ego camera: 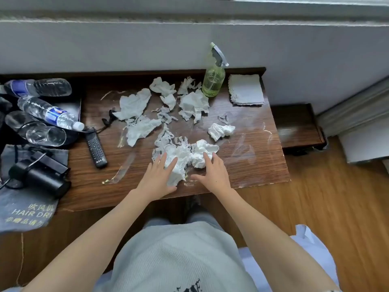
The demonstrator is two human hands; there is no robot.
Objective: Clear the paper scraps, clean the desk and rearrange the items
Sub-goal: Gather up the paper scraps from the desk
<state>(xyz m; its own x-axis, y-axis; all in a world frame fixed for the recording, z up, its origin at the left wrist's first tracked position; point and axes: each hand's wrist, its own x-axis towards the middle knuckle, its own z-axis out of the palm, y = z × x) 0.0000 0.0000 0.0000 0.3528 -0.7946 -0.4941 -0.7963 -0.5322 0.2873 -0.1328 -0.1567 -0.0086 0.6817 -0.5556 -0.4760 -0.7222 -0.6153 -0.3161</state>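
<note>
Several crumpled white paper scraps (134,106) lie scattered over the dark wooden desk (259,163). A heap of scraps (185,157) sits near the front edge. My left hand (157,178) rests flat on the left of that heap with straight fingers. My right hand (212,173) touches its right side, fingers spread. One separate wad (221,130) lies to the right. A green spray bottle (213,79) stands at the back, beside a folded white cloth (246,89).
On the left stand or lie two water bottles (48,112), a glass (44,134), a black remote (95,147), a black hair dryer (40,175) on its grey bag (27,209). A lower shelf (299,125) adjoins the desk on the right. Wooden floor lies below.
</note>
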